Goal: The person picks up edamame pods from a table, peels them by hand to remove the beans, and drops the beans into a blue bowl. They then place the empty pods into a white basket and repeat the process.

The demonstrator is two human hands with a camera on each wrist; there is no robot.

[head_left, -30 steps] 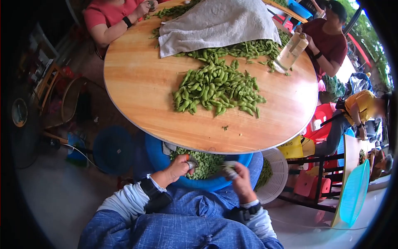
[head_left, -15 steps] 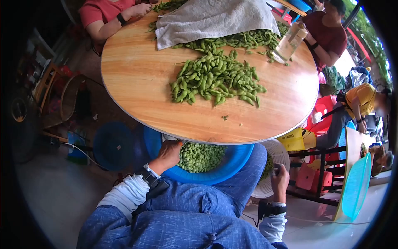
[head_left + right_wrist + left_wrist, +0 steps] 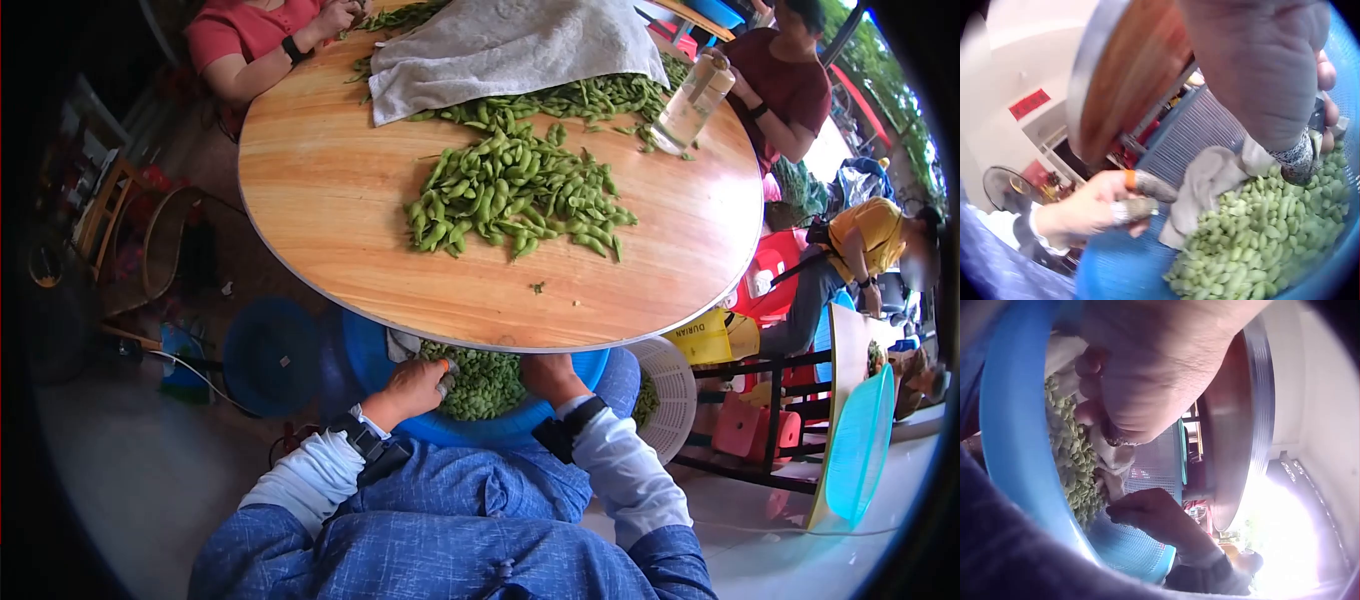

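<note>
In the head view my left hand [image 3: 405,390] is over the left side of the blue basin [image 3: 365,355] of shelled green beans [image 3: 485,385]. Its fingers are curled in the right wrist view, where grey covers sheathe two digits of the left hand [image 3: 1100,203]; a green speck shows at one tip, with no pod visible. My right hand [image 3: 552,378] is over the basin's right side, fingertips hidden by the table edge. Close up, the right hand [image 3: 1260,69] pinches a small pale green piece [image 3: 1317,141] between its covered thumb and fingers, above the beans [image 3: 1247,250].
A round wooden table [image 3: 330,220] bears a heap of pods [image 3: 510,195], a grey cloth [image 3: 520,50] and a bottle [image 3: 690,105]. Its edge overhangs the basin. A white basket [image 3: 672,400] stands right of the basin; a grey rag [image 3: 1200,187] lies inside the basin. Other people sit around.
My right hand has swung left from beside the white basket to over the basin. My left hand remains over the basin, slightly lower and further right. The head view has shifted slightly.
</note>
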